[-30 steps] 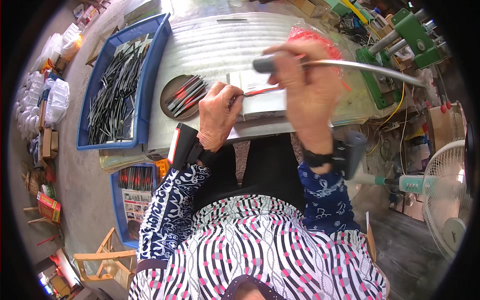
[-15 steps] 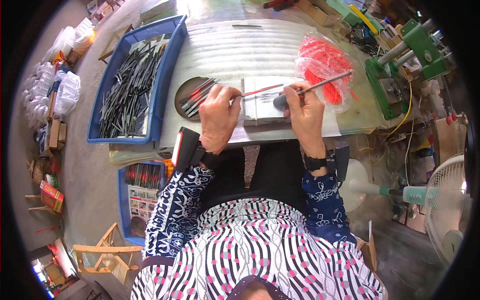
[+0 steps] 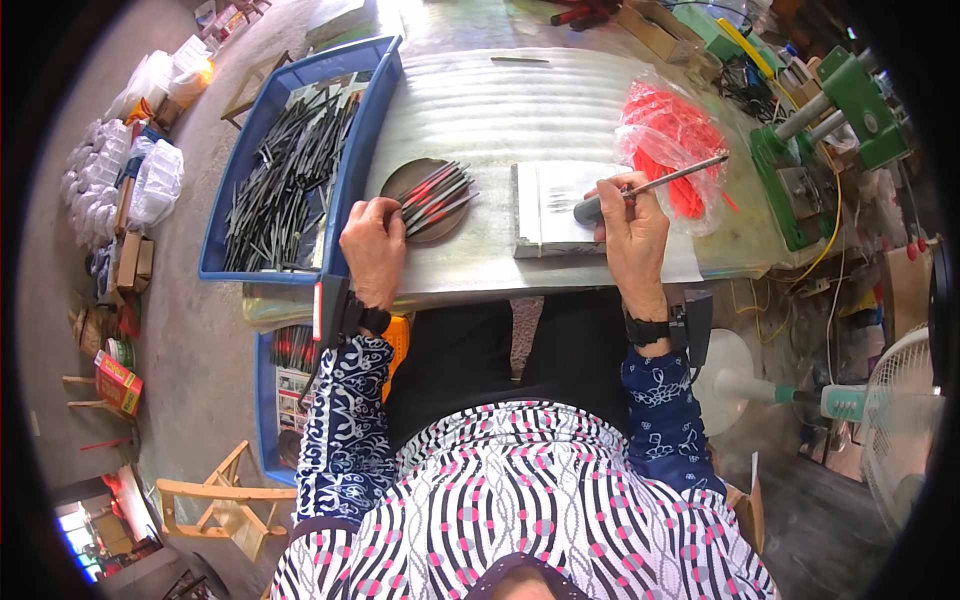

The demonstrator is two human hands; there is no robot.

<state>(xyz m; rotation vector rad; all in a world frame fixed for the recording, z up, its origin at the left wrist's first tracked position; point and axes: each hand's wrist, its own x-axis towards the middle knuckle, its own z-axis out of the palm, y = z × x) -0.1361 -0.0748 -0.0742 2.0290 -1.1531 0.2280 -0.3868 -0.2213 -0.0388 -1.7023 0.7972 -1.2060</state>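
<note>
My right hand (image 3: 636, 225) is closed around a long tool (image 3: 690, 173) with a dark straight shaft and a rounded grey end. The shaft points up to the right. Beneath the grey end lies a rectangular block (image 3: 560, 235) topped with a white sheet that bears grey marks. On the left, my left hand (image 3: 372, 248) has its thumb and fingers pinched beside a brown round dish (image 3: 428, 232). A bundle of thin dark rods with red bands (image 3: 436, 196) lies across the dish. The fingertips are at the rods' left ends; what they pinch is not plain.
A blue bin (image 3: 385, 90) full of thin dark rods stands at the left. Red strips in a clear bag (image 3: 668, 140) lie on the right, near a green press (image 3: 785, 185). One loose dark rod (image 3: 520, 60) lies farther back. A fan (image 3: 900, 400) stands at the right.
My left hand has moved left from the block to the dish. The red-banded rod it held out over the block is gone from there. My right hand still holds the tool.
</note>
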